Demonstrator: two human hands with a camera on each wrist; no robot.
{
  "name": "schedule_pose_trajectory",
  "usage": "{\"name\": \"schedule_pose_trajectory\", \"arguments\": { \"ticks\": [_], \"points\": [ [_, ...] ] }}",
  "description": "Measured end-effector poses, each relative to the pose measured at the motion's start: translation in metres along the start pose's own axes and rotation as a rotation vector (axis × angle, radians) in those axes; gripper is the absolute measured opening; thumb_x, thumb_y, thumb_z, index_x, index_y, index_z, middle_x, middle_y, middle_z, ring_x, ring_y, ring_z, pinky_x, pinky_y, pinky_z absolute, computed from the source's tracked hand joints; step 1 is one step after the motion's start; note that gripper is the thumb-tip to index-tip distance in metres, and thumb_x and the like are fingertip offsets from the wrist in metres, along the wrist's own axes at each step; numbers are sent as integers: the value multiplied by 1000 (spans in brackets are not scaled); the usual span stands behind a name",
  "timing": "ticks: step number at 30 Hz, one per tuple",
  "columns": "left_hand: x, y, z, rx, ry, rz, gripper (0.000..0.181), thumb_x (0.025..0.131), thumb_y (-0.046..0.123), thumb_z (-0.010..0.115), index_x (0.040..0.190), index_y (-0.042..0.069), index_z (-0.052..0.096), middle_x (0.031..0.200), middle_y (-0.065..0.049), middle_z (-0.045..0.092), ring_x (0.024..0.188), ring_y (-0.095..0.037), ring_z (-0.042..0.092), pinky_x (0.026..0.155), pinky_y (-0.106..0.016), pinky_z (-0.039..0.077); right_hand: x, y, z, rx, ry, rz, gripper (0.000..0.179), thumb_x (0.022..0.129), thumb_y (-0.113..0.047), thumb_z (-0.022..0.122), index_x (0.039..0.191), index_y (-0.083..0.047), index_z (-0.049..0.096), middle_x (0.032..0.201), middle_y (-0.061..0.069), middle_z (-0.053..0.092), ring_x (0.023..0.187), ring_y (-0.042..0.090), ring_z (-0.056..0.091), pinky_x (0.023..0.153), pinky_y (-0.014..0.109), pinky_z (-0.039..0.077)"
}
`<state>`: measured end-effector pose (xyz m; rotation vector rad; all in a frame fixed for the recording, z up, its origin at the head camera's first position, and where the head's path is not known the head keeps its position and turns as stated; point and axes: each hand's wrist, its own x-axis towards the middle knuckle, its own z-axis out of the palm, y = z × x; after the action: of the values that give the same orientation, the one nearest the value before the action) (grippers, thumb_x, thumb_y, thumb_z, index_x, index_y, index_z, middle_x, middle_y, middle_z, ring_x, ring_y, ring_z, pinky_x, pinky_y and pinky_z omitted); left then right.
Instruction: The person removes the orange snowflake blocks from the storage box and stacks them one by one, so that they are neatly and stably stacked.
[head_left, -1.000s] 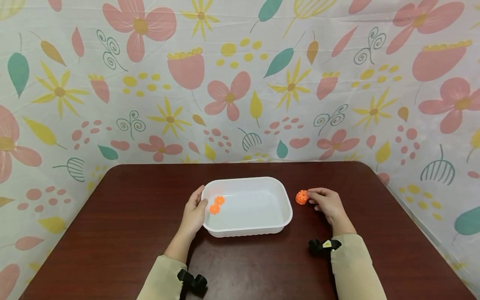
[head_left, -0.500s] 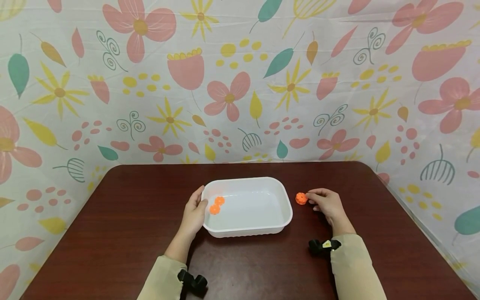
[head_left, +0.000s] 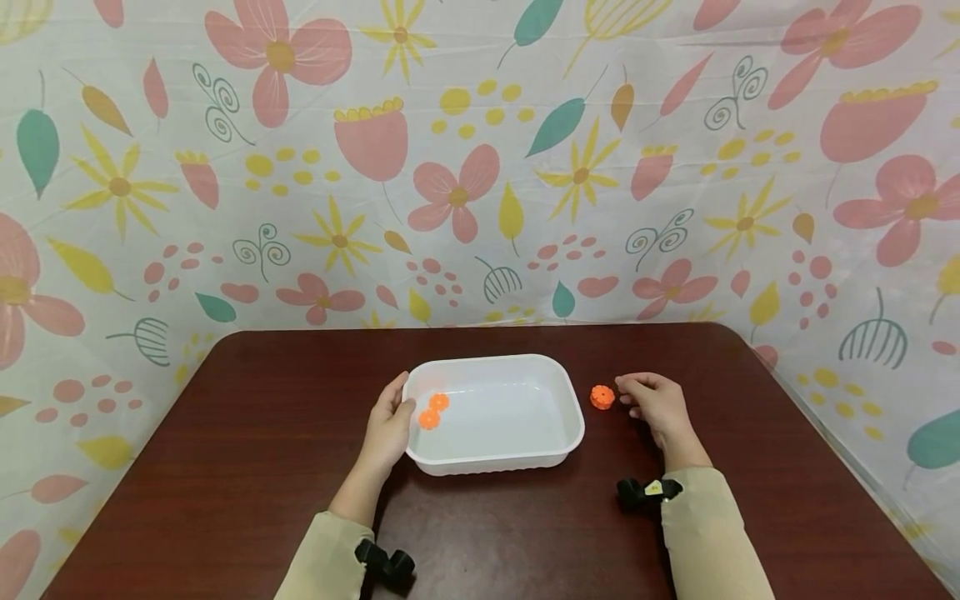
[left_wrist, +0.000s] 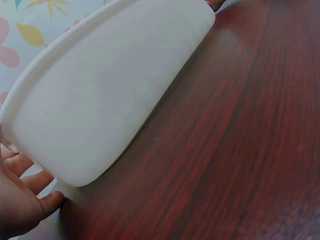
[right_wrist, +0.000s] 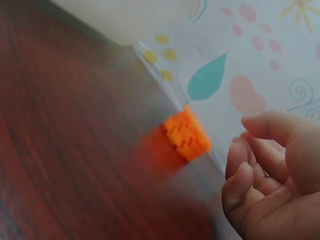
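Note:
A white plastic tray (head_left: 495, 417) stands mid-table, and my left hand (head_left: 387, 421) grips its left rim with the thumb at the edge. In the left wrist view, fingers (left_wrist: 37, 181) lie against the tray's outer end. Two orange flower-shaped discs (head_left: 429, 418) lie inside the tray near that end. Right of the tray sits a short stack of orange notched discs (head_left: 602, 397); its layered edge shows in the right wrist view. My right hand (head_left: 655, 406), fingers loosely bent and holding nothing, is just to the right of the stack, apart from it.
The dark red-brown table (head_left: 510, 533) has rounded far corners. A floral cloth (head_left: 457, 100) hangs behind its far edge. Black wrist mounts (head_left: 386, 567) sit by both beige sleeves.
The right fingertips, at first against the orange stack, have let go and moved slightly right. The stack has shifted slightly toward the tray. My left hand and the tray stay in place.

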<state>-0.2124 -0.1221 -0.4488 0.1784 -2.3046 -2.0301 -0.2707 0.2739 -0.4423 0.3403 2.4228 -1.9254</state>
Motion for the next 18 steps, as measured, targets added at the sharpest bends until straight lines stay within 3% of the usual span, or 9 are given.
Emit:
{"name": "schedule_pose_trajectory", "arguments": {
  "ticks": [7, 12, 18],
  "points": [
    [-1, -1, 1, 0, -2, 5, 50, 98, 12, 41, 147, 8, 33, 150, -17, 36, 136, -31, 36, 109, -49, 33, -7, -14, 8, 39, 4, -42, 20, 88, -32, 66, 97, -14, 66, 81, -11, 65, 71, 6, 62, 60, 21, 53],
    [-2, -2, 2, 2, 4, 0, 49, 98, 11, 41, 146, 8, 34, 149, -17, 37, 135, -31, 38, 108, -49, 34, -12, -22, 20, 57, -69, -86, 29, 88, -30, 66, 104, -5, 65, 83, -9, 66, 75, 9, 66, 65, 25, 56],
    [-3, 0, 1, 1, 13, 25, 49, 97, 9, 40, 146, 7, 34, 147, -19, 40, 133, -32, 41, 107, -50, 36, -14, -43, 41, -6, -158, -149, 42, 88, -30, 66, 112, 4, 61, 90, -1, 67, 78, 12, 66, 68, 28, 57]
  ]
}}
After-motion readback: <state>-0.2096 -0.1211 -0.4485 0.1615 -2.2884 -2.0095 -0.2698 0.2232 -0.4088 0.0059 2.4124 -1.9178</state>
